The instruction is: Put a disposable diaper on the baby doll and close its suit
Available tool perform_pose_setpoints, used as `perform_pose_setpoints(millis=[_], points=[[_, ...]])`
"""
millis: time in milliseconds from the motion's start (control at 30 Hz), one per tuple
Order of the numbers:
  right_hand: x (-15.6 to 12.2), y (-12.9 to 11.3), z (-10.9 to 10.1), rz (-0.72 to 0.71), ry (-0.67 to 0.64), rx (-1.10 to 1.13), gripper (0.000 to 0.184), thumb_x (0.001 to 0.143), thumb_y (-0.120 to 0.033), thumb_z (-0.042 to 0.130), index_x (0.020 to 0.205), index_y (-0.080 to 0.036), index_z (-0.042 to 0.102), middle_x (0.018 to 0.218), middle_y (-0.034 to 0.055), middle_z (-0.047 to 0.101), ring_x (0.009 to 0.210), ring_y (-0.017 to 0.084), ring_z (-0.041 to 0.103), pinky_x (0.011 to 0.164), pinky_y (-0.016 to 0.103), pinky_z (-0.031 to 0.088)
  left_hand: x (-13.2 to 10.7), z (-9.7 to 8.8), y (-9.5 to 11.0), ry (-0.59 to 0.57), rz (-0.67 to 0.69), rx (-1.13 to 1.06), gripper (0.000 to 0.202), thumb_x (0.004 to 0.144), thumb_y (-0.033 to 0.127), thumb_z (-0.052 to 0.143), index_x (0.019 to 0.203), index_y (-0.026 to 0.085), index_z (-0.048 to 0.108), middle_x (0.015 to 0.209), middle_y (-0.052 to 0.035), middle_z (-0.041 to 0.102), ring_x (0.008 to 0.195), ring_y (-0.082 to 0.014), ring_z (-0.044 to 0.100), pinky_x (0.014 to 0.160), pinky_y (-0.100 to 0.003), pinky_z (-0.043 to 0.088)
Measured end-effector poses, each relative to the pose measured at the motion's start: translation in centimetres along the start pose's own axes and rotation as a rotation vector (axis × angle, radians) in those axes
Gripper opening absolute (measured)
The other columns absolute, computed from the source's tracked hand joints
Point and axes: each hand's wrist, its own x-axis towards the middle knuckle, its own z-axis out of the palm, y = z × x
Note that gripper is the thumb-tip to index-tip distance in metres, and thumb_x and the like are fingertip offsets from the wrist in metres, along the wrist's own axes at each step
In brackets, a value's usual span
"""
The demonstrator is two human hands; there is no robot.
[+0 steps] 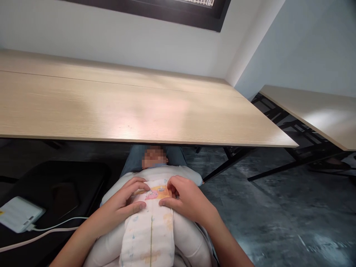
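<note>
**Down on the lap: a diaper (pixel 150 230) up close**

Under the edge of the big table (pixel 139 107) lies a little figure (pixel 183 172) in white clothes. Its top part is blurred, so I cannot tell if it is a doll or a baby. Its legs are cut off at the bottom of the picture.

The diaper sits on the figure's tummy, low in the middle of the view. It looks soft and puffy. It is white with tiny pale pictures and a thin line down the middle. An orange and pink band runs across its top.

The left hand (pixel 122 204) lies on the left end of that band. Its fingers are bent and loose, half open, and the thumb lies along the diaper's side. It grips nothing tight.

The right hand (pixel 186 202) rests on the right end of the band. Its fingers curl in, and one finger lies flat across the diaper. I cannot tell if it pinches the band or only presses on it, because the fingers hide that spot.

Blue jeans (pixel 136 155) peek out behind the figure. The table is flat, smooth, light wood with a thin edge. On the left, a black seat (pixel 69 181) holds a flat white box (pixel 19 213) with round corners, partly cut off by the picture's side. A white cable (pixel 55 226) runs from the box to the left arm. The floor (pixel 278 215) is dark grey and shiny.
</note>
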Motion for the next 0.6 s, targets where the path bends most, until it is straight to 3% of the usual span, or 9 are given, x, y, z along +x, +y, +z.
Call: perform_pose_setpoints(millis=[133, 233, 400, 600], points=[[0.01, 0.28, -0.01, 0.007, 0.002, 0.024, 0.033, 0.085, -0.040, 0.088, 0.086, -0.020, 0.062, 0.087, -0.0013, 0.063, 0.079, 0.016, 0.053, 0.067, 0.028, 0.034, 0.20, 0.01, -0.08, 0.006, -0.028, -0.001, 0.027, 0.100, 0.053, 0.066, 0.116, 0.031, 0.070, 0.148, -0.0049, 0.055, 0.132, -0.0294, 0.056, 0.093, -0.032, 0.051], [-0.04, 0.33, 0.07, 0.013, 0.003, 0.028, 0.031, 0.086, -0.039, 0.087, 0.087, -0.020, 0.063, 0.088, -0.0010, 0.064, 0.080, 0.016, 0.054, 0.067, 0.028, 0.034, 0.46, 0.11, 0.07, 0.039, -0.024, -0.015, 0.026, 0.096, 0.052, 0.072, 0.104, 0.028, 0.070, 0.143, -0.0051, 0.058, 0.130, -0.0297, 0.057, 0.101, -0.035, 0.049], [0.03, 0.44, 0.20, 0.016, 0.004, 0.036, 0.030, 0.085, -0.038, 0.088, 0.089, -0.019, 0.064, 0.088, -0.0007, 0.065, 0.082, 0.016, 0.055, 0.068, 0.028, 0.036, 0.53, 0.36, 0.09, 0.066, -0.025, -0.069, 0.029, 0.099, 0.055, 0.066, 0.102, 0.027, 0.069, 0.137, -0.0065, 0.061, 0.128, -0.0296, 0.059, 0.105, -0.038, 0.050], [0.23, 0.54, 0.25, 0.019, 0.009, 0.055, 0.029, 0.086, -0.037, 0.086, 0.088, -0.019, 0.064, 0.088, -0.0008, 0.065, 0.081, 0.016, 0.055, 0.068, 0.028, 0.036, 0.58, 0.09, 0.23, 0.109, 0.011, -0.068, 0.030, 0.104, 0.052, 0.058, 0.095, 0.026, 0.069, 0.126, -0.0071, 0.068, 0.139, -0.0310, 0.054, 0.115, -0.042, 0.044]])
